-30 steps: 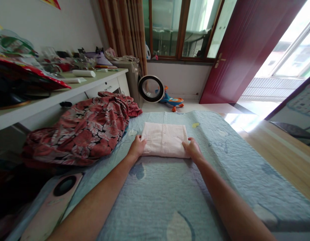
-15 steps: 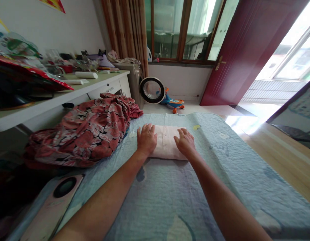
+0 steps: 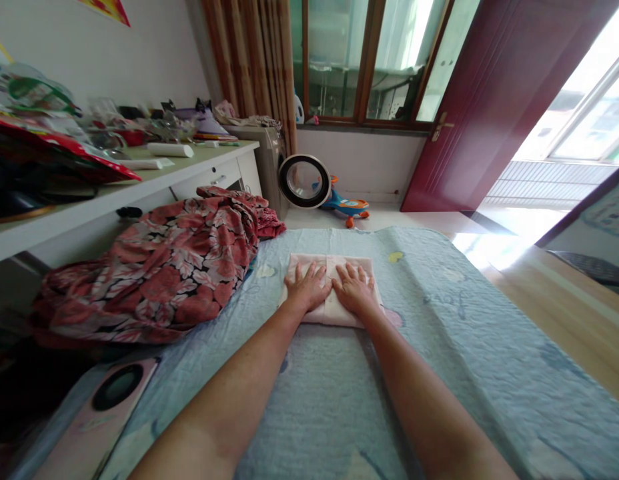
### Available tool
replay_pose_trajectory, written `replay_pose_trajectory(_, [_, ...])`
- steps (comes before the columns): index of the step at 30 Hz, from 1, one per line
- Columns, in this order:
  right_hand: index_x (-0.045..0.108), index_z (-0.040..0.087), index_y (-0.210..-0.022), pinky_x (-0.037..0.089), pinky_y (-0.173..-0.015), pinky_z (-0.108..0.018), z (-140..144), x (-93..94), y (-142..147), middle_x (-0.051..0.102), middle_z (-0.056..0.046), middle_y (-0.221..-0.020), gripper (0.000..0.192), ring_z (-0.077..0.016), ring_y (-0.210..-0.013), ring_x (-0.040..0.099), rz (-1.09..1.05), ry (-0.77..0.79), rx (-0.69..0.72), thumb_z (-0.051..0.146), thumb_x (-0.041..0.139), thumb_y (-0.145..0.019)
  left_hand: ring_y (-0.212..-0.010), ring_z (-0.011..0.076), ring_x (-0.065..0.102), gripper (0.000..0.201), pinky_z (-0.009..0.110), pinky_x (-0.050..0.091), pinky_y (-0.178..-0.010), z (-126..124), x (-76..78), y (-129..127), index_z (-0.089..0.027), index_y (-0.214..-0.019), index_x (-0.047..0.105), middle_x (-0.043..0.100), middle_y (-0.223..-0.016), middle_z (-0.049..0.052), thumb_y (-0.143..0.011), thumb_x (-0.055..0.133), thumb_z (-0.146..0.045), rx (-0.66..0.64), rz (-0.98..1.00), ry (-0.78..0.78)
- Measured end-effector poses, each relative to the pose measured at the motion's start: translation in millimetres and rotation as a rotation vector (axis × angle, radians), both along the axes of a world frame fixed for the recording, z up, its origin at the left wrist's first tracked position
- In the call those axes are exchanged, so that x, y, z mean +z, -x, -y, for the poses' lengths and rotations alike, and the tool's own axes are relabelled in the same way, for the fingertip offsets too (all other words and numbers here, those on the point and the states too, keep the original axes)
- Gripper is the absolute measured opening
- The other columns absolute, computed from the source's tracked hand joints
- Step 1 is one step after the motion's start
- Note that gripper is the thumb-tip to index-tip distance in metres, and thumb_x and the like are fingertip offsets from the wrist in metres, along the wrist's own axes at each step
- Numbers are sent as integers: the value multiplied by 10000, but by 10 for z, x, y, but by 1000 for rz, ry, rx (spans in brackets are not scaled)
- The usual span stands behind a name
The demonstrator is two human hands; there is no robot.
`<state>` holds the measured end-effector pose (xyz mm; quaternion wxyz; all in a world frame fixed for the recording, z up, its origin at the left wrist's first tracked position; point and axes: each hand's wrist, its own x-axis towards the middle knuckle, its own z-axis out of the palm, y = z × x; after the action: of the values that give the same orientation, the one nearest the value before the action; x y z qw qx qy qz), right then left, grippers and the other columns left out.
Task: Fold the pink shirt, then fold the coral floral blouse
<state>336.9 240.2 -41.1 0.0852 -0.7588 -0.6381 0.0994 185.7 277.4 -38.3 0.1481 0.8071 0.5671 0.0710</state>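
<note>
A folded pale pink shirt (image 3: pixel 334 262) lies flat on the light blue bedspread (image 3: pixel 439 347) near the bed's far end. My left hand (image 3: pixel 306 287) rests palm down on its left half, fingers spread. My right hand (image 3: pixel 354 289) lies flat on the right half, right beside the left one. Both hands press on the cloth and hold nothing. Most of the shirt's near part is hidden under my hands.
A heap of red flowered fabric (image 3: pixel 154 267) lies on the bed's left side against a cluttered white desk (image 3: pixel 139 187). A pink device with a dark round opening (image 3: pixel 104 407) lies near left. Beyond the bed are a round fan (image 3: pixel 305 181), a toy car (image 3: pixel 347 203), a dark red door (image 3: pixel 484 100).
My hands moved from the shirt's two outer edges onto its top and drew together at the middle. The camera shifted slightly.
</note>
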Motion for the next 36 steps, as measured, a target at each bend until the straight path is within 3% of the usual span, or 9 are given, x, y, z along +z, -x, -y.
replay_pose_trajectory(9, [374, 324, -1506, 108, -1140, -656, -13, -21, -7, 248, -25, -1632, 587, -355, -1498, 142, -75, -70, -12, 558, 313, -971, -1500, 435, 58, 686, 746, 147, -1100, -3, 18, -23, -359, -1515, 360, 214, -1647, 12, -894, 339, -650, 24, 17, 25])
replay_pose_trajectory(12, [528, 256, -1391, 197, -1156, -562, -19, -9, -148, 418, -70, -1544, 501, -315, -1446, 297, -195, -149, 19, 467, 386, -958, -1504, 412, 87, 690, 707, 142, -1132, -53, 48, 11, -334, -1504, 382, 243, -1637, 47, -878, 442, -620, 29, 77, 53])
replay_pose_trajectory(15, [597, 164, -1279, 355, -1095, -388, 4, 12, -419, 583, -128, -1363, 435, -242, -1264, 520, -328, -271, -56, 341, 443, -913, -1493, 363, 195, 702, 588, 222, -1166, -183, 97, 129, -267, -1475, 409, 264, -1618, 118, -834, 603, -476, 186, 275, 17])
replay_pose_trajectory(17, [584, 111, -1282, 378, -1070, -381, 33, 28, -608, 599, -172, -1312, 479, -270, -1230, 539, -327, -321, -188, 307, 521, -850, -1449, 322, 319, 698, 471, 317, -1148, -296, 144, 248, -226, -1421, 447, 364, -1555, 151, -777, 685, -347, 353, 512, 35])
replay_pose_trajectory(19, [562, 83, -1296, 407, -1033, -400, 55, 48, -744, 619, -198, -1261, 541, -304, -1201, 558, -382, -260, -288, 290, 583, -797, -1331, 289, 490, 713, 396, 429, -1060, -399, 199, 366, -192, -1376, 456, 531, -1411, 160, -721, 731, -252, 436, 759, 208])
replay_pose_trajectory(23, [582, 129, -1230, 489, -899, -367, 35, 113, -793, 677, -149, -1149, 575, -305, -1112, 613, -670, -111, -406, 279, 702, -688, -1023, 257, 685, 612, 369, 560, -833, -514, 307, 496, -141, -1283, 505, 709, -1103, 124, -713, 721, -194, 440, 898, 449])
replay_pose_trajectory(27, [656, 134, -969, 544, -708, -324, -24, 205, -710, 724, -115, -899, 341, -277, -890, 688, -879, -8, -418, 289, 732, -675, -858, 289, 724, 292, 400, 591, -733, -533, 367, 483, -133, -941, 659, 743, -828, 102, -673, 746, -209, 435, 954, 664])
replay_pose_trajectory(31, [647, 147, -839, 573, -620, -333, -17, 339, -662, 710, -94, -723, 182, -249, -723, 700, -1116, 95, -417, 253, 705, -702, -819, 289, 733, 212, 446, 604, -751, -502, 416, 478, -132, -897, 674, 749, -782, 109, -697, 708, -192, 417, 1004, 819])
replay_pose_trajectory(36, [638, 149, -899, 599, -733, -352, 157, 508, -672, 726, -82, -762, 193, -222, -745, 706, -1345, 104, -368, 181, 651, -709, -819, 253, 736, 291, 425, 605, -809, -393, 610, 568, -137, -983, 684, 758, -821, 84, -699, 723, -184, 326, 1153, 875])
